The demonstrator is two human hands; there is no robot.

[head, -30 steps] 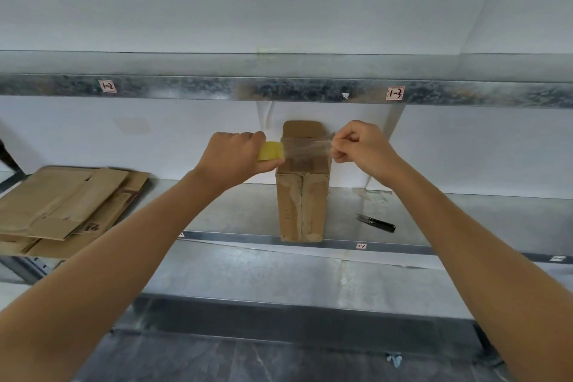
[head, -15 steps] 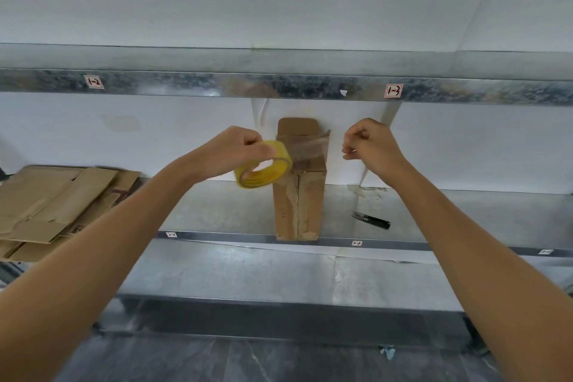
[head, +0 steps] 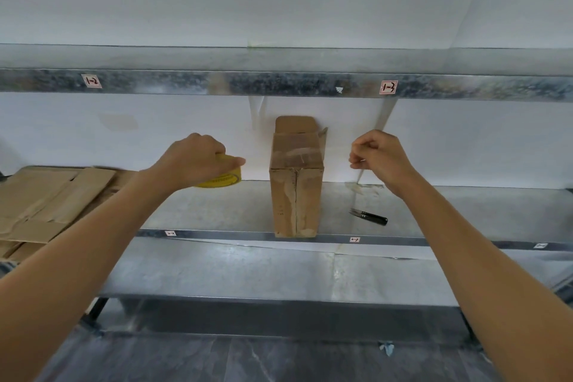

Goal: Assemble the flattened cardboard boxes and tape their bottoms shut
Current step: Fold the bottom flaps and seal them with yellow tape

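Head view.

- Shelf (head: 217,208): grey metal, white wall behind it. It carries everything listed below.
- Box (head: 296,192): brown cardboard, upright at the middle of the shelf's front edge. One flap stands up at its back, and clear tape crosses the upper part of its near face.
- Roll (head: 228,178): yellow tape, left of the box and apart from it, near the shelf's back edge. I cannot tell whether it rests on the shelf.
- Left hand (head: 195,160): over the roll, fingers curled round its top and gripping it.
- Right hand (head: 376,158): in the air right of the box and clear of it. The fingers are curled in with thumb against forefinger, and nothing shows in them.
- Flats (head: 46,201): a stack of flattened cardboard at the shelf's left end, partly hidden by the left forearm.
- Snips (head: 369,216): black-handled, lying right of the box near the front edge, below the right wrist.
- Beam (head: 279,84): metal, overhead, with labels "1-2" and "1-3".
- Lower shelf (head: 232,270): metal, below the front edge.
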